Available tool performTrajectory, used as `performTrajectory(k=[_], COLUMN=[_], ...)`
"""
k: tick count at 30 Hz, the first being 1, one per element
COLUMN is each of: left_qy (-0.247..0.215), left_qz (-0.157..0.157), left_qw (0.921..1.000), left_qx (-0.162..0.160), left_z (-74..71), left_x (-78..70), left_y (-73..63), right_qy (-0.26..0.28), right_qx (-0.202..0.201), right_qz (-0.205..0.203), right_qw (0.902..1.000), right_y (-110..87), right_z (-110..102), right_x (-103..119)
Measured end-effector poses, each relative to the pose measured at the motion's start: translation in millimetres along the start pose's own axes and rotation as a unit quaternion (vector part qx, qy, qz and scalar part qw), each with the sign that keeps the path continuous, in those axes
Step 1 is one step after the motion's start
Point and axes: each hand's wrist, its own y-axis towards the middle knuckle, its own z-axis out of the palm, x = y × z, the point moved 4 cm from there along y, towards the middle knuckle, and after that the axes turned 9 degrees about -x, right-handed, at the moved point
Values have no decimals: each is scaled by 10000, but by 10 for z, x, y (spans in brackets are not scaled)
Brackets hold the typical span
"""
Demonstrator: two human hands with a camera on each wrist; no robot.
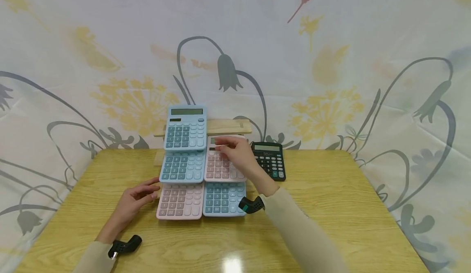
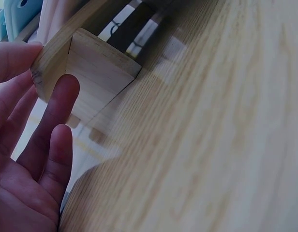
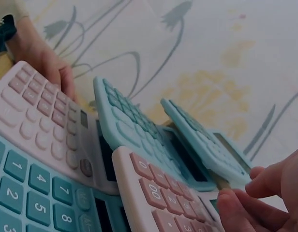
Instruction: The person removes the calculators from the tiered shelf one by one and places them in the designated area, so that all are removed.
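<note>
Your relaxed left hand (image 1: 134, 197) touches the wooden rack (image 2: 98, 67), apparently steadying it; your empty right hand (image 1: 239, 153) is over the upper pink calculator (image 1: 218, 171).

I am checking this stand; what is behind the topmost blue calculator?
Past its edges show a wooden bar and a flowered backdrop; what lies directly behind the calculator is covered.

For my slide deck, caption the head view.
Right hand over the upper pink calculator, left hand beside the wooden rack, a blue calculator on top.

"00" on pink calculator (image 3: 169, 198), "7" on blue calculator (image 3: 45, 203)
</note>
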Motion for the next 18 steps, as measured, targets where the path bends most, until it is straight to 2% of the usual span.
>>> performTrajectory(k=[5, 11, 14, 18], left_qy=[-102, -53, 0, 126], left_qz=[-37, -22, -47, -64], left_qw=[9999, 10000, 10000, 9999], left_qx=[-13, -69, -67, -62], left_z=[10, 16, 10, -4], left_x=[-9, -13, -9, 11], left_y=[-9, -11, -2, 17], right_qy=[-109, 153, 219, 18], right_qx=[21, 40, 40, 25], right_qz=[124, 307, 305, 159], right_qw=[9999, 9994, 9993, 9999], right_y=[37, 89, 103, 115], right_z=[100, 212, 251, 284], right_x=[3, -7, 17, 61])
